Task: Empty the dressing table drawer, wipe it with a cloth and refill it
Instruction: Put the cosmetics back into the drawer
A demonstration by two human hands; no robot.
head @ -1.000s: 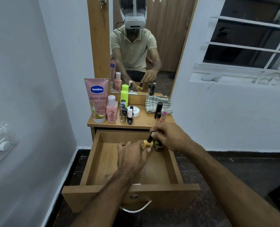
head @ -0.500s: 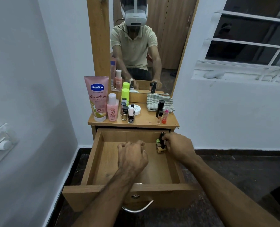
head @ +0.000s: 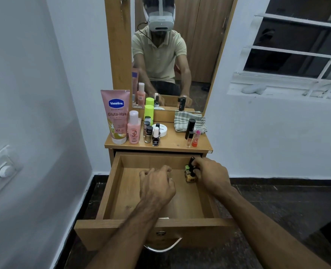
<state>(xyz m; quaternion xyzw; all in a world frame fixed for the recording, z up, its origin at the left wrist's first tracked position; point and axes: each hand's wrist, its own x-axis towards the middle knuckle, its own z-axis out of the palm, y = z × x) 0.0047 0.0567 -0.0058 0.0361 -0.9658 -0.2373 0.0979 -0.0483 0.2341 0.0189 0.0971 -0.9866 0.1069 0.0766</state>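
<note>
Pink Vaseline tube (head: 115,115) with a blue logo, smaller pink bottle (head: 133,129), neon green bottle (head: 148,112), green-and-white checked cloth (head: 186,119), red-orange lipstick (head: 196,137), light brown wood drawer (head: 122,191), white walls (head: 34,94).

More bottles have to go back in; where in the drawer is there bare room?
The drawer floor is bare along its left wall and near the front. Its back right corner is crowded: nail polish bottles and the right hand.

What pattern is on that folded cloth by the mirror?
The cloth is checked, greenish-grey stripes on white, seen in the head view.
</note>
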